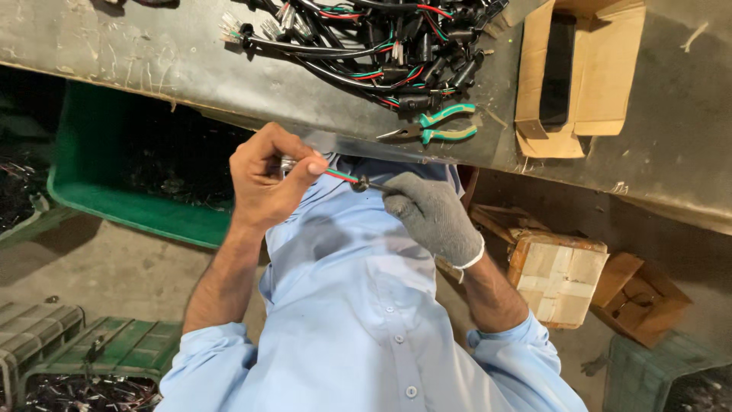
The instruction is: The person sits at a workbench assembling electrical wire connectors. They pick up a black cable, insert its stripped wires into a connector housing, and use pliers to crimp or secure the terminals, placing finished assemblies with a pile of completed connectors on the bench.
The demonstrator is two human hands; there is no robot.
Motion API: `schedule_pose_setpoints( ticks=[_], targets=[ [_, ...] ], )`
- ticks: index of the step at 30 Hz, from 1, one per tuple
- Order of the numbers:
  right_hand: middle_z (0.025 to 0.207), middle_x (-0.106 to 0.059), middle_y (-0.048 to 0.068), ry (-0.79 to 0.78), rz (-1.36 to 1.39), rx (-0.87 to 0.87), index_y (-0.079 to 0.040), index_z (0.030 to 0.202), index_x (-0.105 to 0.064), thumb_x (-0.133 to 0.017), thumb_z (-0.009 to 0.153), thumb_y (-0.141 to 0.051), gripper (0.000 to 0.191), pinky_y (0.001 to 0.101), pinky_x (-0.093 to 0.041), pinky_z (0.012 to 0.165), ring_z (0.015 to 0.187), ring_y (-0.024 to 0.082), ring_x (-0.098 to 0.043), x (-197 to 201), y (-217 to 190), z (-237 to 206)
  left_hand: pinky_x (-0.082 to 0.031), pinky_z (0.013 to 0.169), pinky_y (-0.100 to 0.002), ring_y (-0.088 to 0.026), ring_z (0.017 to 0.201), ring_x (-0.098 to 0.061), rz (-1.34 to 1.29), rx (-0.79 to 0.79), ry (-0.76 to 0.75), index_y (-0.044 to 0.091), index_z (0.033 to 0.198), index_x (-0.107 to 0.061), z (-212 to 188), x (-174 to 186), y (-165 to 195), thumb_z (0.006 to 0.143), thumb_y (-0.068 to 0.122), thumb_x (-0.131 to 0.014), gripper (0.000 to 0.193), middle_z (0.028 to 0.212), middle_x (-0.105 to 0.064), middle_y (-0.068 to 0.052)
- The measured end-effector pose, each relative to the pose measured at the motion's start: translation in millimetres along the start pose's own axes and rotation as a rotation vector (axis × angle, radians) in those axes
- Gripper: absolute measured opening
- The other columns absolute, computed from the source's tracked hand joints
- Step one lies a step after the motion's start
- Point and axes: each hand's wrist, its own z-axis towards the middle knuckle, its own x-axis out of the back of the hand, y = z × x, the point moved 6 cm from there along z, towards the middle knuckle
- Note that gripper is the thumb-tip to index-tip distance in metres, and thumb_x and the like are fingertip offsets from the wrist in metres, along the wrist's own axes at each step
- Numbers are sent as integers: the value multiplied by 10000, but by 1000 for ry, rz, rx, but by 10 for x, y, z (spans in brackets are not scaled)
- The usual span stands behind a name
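My bare left hand (267,179) pinches a small pale connector (288,162) on the end of a short red and green wire (341,176). My right hand (435,214), in a grey knit glove, grips the wire's other end, where a black sleeve (361,183) sits. The wire is stretched between both hands in front of my light blue shirt (358,305), just below the table edge.
On the worn grey table (152,53) lie a tangled bundle of black wire harnesses (381,46), green-handled pliers (438,126) and an open cardboard box (579,69). A green crate (99,175) stands below left. Cardboard boxes (560,275) and more crates (114,347) sit on the floor.
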Motion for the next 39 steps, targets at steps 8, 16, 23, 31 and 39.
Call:
schedule_pose_setpoints(
  ticks=[8,16,23,31,39],
  targets=[
    [1048,-693,102,113,-41,323,-24,1170,-629,-653,925,-112,260,399,-500,934,1009,296,-661,-10,-196,51,-531,686,-230,-84,821,-708,216,-87,-66,37,1163,-688,51,-237,228,984,86,-793,214,1010,-726,-28],
    [967,-651,19,44,575,-122,-18,1081,-645,-568,1040,-169,174,275,-515,828,908,93,-599,-227,454,130,-545,750,-285,-156,836,-661,-820,150,185,110,1448,-452,-85,22,-246,899,178,-785,646,1123,-654,-116],
    [1087,-627,35,259,614,75,-16,1073,-623,-617,1057,-100,85,270,-496,868,969,112,-563,-298,535,97,-470,956,-379,-219,1070,-602,293,222,-267,54,1289,-597,-597,-662,-885,1030,296,-648,358,1114,-646,-98],
    [1138,-732,80,267,245,88,-16,1095,-703,-760,900,21,206,317,-584,904,1027,179,-704,-250,427,21,-436,938,-361,-198,995,-515,170,350,-246,61,1256,-571,-698,-632,-1048,1046,284,-604,308,1027,-611,-74],
    [1018,-678,78,273,70,130,-45,938,-724,-835,789,-10,189,325,-553,817,952,198,-660,-100,209,37,-459,995,-312,-135,1088,-568,-157,321,-493,43,1314,-547,-546,-721,-980,1088,273,-536,323,1165,-630,-31]
  ],
)
